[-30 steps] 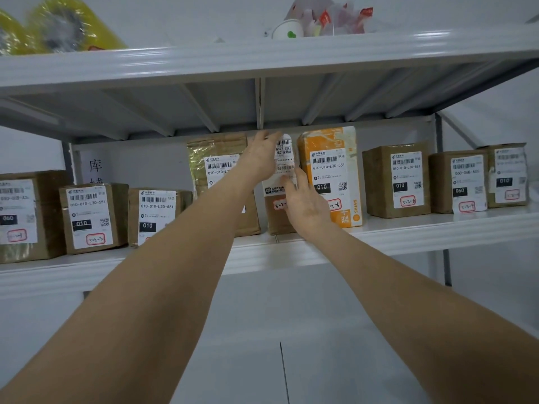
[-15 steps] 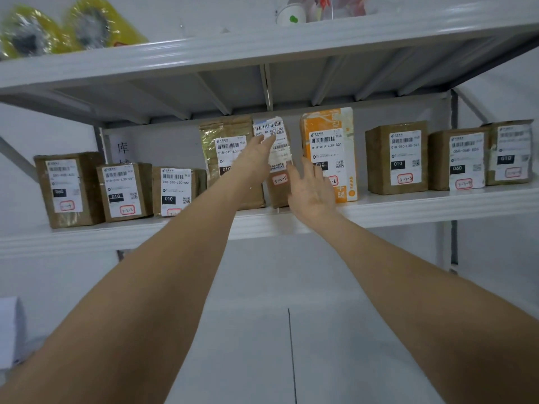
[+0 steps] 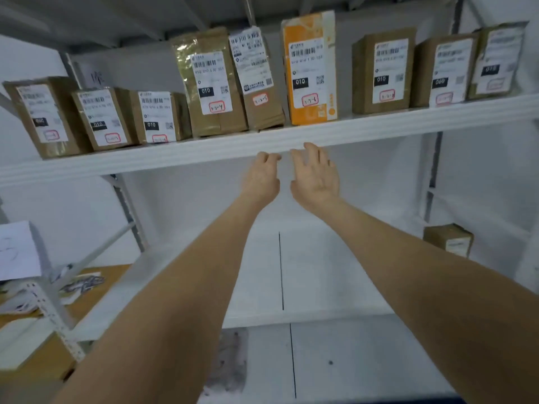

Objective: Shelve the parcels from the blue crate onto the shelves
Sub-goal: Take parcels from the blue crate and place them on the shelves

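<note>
- Left hand (image 3: 262,177) fingers loosely curled, empty; right hand (image 3: 316,177) fingers relaxed, slightly apart.
- Shelf edge (image 3: 175,158) just above the fingertips; slim brown parcel (image 3: 264,112) higher, its label print blurred.

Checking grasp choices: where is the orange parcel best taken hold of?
Probably by its two tall side faces, from the front: the orange parcel stands upright with open space on its right and a gap at upper left beside the slim brown parcel.
</note>
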